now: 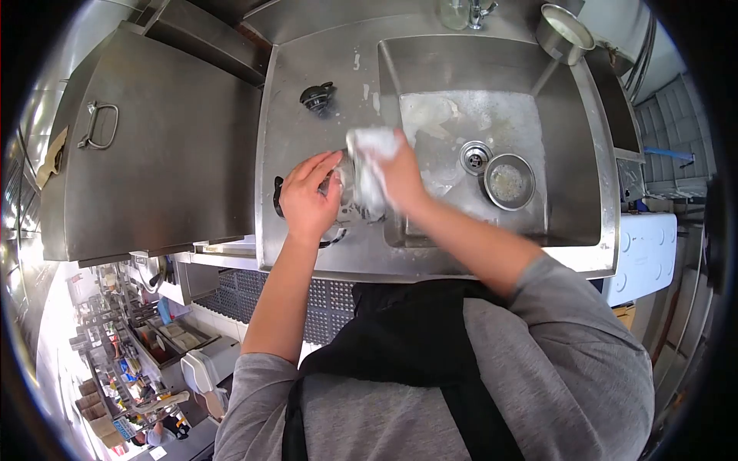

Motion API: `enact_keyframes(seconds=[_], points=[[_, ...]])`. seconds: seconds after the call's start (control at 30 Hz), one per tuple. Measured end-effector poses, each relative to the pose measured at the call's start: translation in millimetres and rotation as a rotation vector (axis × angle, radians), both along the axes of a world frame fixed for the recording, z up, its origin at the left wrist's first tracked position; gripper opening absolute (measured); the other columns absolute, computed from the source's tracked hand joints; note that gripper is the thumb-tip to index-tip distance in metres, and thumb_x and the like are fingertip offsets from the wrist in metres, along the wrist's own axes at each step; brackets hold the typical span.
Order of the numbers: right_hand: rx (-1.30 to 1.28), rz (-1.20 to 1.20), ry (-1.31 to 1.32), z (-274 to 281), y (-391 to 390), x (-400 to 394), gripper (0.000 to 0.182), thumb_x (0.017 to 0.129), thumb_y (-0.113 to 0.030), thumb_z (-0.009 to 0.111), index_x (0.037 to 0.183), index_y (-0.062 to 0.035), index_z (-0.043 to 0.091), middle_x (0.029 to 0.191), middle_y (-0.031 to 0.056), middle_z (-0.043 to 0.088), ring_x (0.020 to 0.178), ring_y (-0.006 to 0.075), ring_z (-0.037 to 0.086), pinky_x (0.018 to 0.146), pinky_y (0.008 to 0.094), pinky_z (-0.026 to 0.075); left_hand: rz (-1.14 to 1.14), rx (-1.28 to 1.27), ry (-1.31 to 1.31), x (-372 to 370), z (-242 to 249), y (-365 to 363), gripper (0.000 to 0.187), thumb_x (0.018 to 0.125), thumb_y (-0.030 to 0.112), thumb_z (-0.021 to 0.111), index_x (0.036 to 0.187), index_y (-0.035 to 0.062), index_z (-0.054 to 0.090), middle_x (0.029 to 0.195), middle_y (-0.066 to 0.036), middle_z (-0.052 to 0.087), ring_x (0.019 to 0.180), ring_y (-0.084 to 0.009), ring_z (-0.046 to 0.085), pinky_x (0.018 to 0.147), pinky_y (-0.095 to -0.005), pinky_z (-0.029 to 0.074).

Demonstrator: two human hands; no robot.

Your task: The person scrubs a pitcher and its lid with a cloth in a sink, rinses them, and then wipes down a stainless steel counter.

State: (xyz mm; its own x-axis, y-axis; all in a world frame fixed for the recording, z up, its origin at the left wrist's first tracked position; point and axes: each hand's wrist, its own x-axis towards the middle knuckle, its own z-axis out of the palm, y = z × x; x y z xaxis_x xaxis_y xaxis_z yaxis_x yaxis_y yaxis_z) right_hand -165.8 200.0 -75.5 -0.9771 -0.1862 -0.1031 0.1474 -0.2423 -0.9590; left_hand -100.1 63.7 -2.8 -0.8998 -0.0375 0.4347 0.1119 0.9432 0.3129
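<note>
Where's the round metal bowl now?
Head view, right of centre: the bowl sits inside the sink, just right of the drain.

Smooth, apparently metal sink [569, 192], dull sheen.

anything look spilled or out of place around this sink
Wet splashes dot the steel counter near the black piece, and suds lie across the sink floor, likely just washing mess. The pot sits oddly close to the sink's far right corner. I see no obvious damage.
</note>
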Motion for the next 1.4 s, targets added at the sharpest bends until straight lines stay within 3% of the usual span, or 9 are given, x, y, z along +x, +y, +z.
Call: enact_keyframes(seconds=[0.17,0.27,0.4,0.53,0.73,0.83,1.0,1.2,1.4], points=[[0.239,0.074,0.151,11,14,32,0.058,0.080,-0.024,0.074,0.123,0.0016,0.045,0.102,0.0235,0.061,0.100,0.0383,0.061,0.089,0.0411,0.046,-0.008,-0.016,0.038,8,-10,-4,0.031,0.076,0.015,0.064,0.106,0.0158,0.070,0.106,-0.002,0.067,0.099,-0.0250,0.063,0.086,-0.0365,0.047],[-0.291,0.291,-0.497,11,6,-39,0.038,0.081,-0.025,0.074,0.110,-0.0046,0.061,0.084,0.0085,0.064,0.070,0.0197,0.063,0.059,0.0323,0.050,-0.039,-0.123,0.079,24,-10,3,0.037,0.078,0.012,0.058,0.114,0.0124,0.067,0.116,-0.005,0.064,0.109,-0.0264,0.059,0.090,-0.0363,0.040],[-0.410,0.285,-0.603,-14,0,-47,0.023,0.083,-0.023,0.072,0.100,-0.0085,0.066,0.078,0.0020,0.061,0.059,0.0105,0.056,0.048,0.0276,0.045,0.089,-0.240,0.123,46,-20,21,0.044,0.077,0.018,0.059,0.121,0.0196,0.063,0.122,-0.004,0.059,0.112,-0.0257,0.053,0.092,-0.0383,0.034],[-0.493,0.408,-0.531,-4,13,-13,0.025,0.082,-0.022,0.072,0.100,-0.0079,0.063,0.082,0.0029,0.063,0.063,0.0122,0.059,0.052,0.0281,0.047,0.231,-0.131,-0.222,28,0,16,0.041,0.080,0.020,0.057,0.122,0.0176,0.061,0.125,-0.010,0.053,0.113,-0.0270,0.050,0.093,-0.0400,0.032],[0.150,-0.065,0.303,1,8,14,0.024,0.083,-0.014,0.069,0.102,-0.0012,0.061,0.089,0.0071,0.065,0.078,0.0143,0.063,0.070,0.0291,0.052,0.005,-0.062,-0.161,10,-6,4,0.035,0.085,0.021,0.055,0.118,0.0151,0.062,0.122,-0.008,0.059,0.115,-0.0310,0.053,0.098,-0.0423,0.039],[-0.246,0.368,-0.482,33,14,-45,0.025,0.084,-0.010,0.068,0.107,-0.0003,0.062,0.092,0.0075,0.066,0.093,0.0144,0.062,0.085,0.0296,0.048,0.026,-0.018,-0.171,6,-1,7,0.033,0.086,0.022,0.054,0.117,0.0144,0.062,0.119,-0.006,0.062,0.113,-0.0301,0.055,0.098,-0.0411,0.040],[-0.121,0.034,-0.020,9,5,11,0.023,0.082,-0.011,0.070,0.103,-0.0028,0.065,0.091,0.0053,0.067,0.085,0.0140,0.064,0.077,0.0295,0.050,0.018,-0.113,-0.108,12,-7,3,0.034,0.085,0.023,0.055,0.117,0.0161,0.062,0.118,-0.005,0.062,0.112,-0.0293,0.056,0.097,-0.0414,0.040],[-0.391,0.254,-0.715,-21,17,-29,0.020,0.090,-0.018,0.058,0.106,-0.0074,0.064,0.089,0.0078,0.067,0.070,0.0146,0.061,0.054,0.0307,0.048,0.015,-0.054,-0.128,13,-3,6,0.036,0.083,0.022,0.056,0.118,0.0180,0.063,0.119,-0.004,0.062,0.113,-0.0294,0.056,0.098,-0.0413,0.040],[0.110,-0.037,0.100,-21,-1,-19,0.032,0.087,-0.023,0.063,0.111,-0.0027,0.059,0.091,0.0105,0.067,0.077,0.0247,0.068,0.064,0.0369,0.055,-0.016,-0.092,-0.108,12,4,10,0.036,0.083,0.013,0.055,0.118,0.0140,0.063,0.117,-0.008,0.064,0.111,-0.0289,0.058,0.094,-0.0393,0.042]])
